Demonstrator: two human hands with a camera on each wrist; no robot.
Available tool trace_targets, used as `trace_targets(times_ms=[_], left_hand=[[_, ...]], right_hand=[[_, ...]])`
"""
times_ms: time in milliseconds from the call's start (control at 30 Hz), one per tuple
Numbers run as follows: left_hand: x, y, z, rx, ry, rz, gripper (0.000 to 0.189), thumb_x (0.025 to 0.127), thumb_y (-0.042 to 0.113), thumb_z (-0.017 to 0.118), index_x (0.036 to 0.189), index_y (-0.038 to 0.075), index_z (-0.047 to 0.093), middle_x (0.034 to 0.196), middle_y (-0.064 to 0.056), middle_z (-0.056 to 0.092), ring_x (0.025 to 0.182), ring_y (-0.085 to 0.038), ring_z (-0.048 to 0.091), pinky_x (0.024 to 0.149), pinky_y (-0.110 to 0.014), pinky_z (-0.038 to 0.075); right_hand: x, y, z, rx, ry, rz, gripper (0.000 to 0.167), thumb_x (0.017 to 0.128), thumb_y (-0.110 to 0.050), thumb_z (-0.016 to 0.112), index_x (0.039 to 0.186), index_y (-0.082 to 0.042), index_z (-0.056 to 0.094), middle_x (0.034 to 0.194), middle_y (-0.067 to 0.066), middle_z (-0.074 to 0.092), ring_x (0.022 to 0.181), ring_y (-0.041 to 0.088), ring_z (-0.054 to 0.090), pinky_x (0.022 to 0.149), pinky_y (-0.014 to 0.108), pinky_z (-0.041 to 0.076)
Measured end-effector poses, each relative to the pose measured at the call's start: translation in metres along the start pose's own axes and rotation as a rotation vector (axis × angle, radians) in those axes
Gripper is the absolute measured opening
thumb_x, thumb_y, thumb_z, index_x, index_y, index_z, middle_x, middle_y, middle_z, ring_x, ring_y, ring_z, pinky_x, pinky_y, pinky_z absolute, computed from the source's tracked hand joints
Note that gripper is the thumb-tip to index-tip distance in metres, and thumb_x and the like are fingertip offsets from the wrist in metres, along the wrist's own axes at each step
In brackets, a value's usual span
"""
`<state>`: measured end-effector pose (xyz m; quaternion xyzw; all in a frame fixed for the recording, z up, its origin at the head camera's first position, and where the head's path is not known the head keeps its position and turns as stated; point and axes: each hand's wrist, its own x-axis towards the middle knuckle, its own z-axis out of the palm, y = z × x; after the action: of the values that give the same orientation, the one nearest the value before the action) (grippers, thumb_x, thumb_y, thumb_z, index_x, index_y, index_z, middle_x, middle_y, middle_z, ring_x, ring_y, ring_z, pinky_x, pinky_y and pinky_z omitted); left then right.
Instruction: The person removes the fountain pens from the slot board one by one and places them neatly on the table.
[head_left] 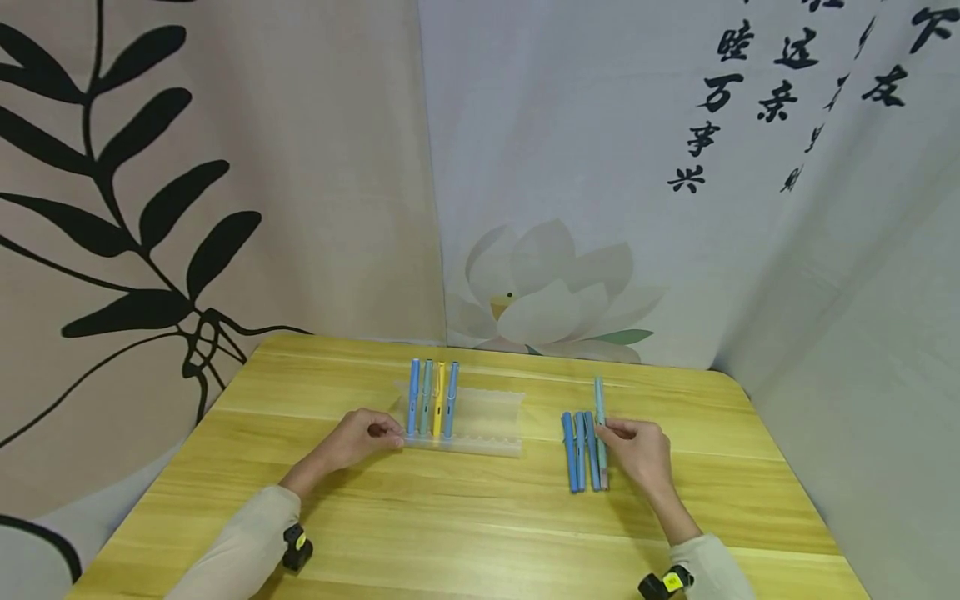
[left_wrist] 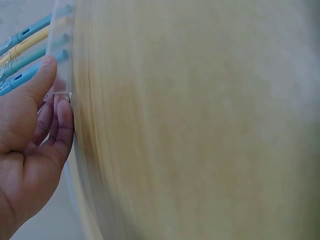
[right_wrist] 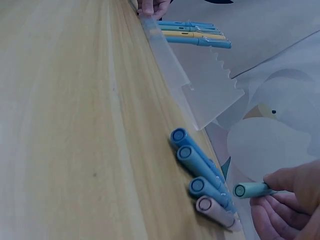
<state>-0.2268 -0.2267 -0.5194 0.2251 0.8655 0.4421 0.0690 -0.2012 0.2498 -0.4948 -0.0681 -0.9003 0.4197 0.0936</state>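
A clear plastic pen stand holds several pens side by side at its left end: a blue pen, a green one, a yellow pen and another blue one. With thumb and fingers, my left hand pinches the stand's left front corner, as the left wrist view shows closely. My right hand grips a mint green pen between thumb and fingers, raised off the table. Just left of it lie three blue pens and a pink pen, the latter mostly hidden in the head view.
The wooden table carries everything. Behind it hangs a printed cloth with a lotus and characters; a leaf-patterned cloth hangs at the left. The stand's right part has notches along its edges.
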Motion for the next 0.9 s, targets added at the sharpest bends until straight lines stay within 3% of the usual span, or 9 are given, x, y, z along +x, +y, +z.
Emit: trace_targets(times_ms=[267,633,900], left_hand=[[0.000,0.000,0.000,0.010,0.006,0.013,0.013,0.097,0.020,0.073,0.101,0.009,0.077,0.094,-0.001,0.074,0.085,-0.015,0.063,0.076,-0.024,0.051],[0.001,0.000,0.000,0.018,0.005,-0.014,0.013,0.096,0.022,0.073,0.101,0.011,0.077,0.094,0.002,0.073,0.086,-0.014,0.064,0.078,-0.025,0.052],[0.000,0.000,0.000,0.002,0.007,0.007,0.013,0.096,0.021,0.073,0.101,0.010,0.077,0.094,-0.001,0.073,0.086,-0.015,0.064,0.078,-0.025,0.052]], right_hand=[[0.000,0.010,-0.004,0.007,-0.007,0.072,0.031,0.089,-0.028,0.081,0.107,-0.002,0.079,0.093,0.012,0.078,0.073,0.012,0.069,0.057,0.025,0.051],[-0.005,0.022,-0.011,0.020,-0.030,0.097,0.031,0.091,-0.026,0.080,0.109,-0.001,0.078,0.096,0.015,0.078,0.070,0.013,0.071,0.057,0.025,0.054],[-0.009,0.030,-0.014,0.020,-0.069,0.131,0.030,0.091,-0.026,0.080,0.107,0.000,0.078,0.098,0.017,0.077,0.071,0.015,0.073,0.058,0.026,0.055]])
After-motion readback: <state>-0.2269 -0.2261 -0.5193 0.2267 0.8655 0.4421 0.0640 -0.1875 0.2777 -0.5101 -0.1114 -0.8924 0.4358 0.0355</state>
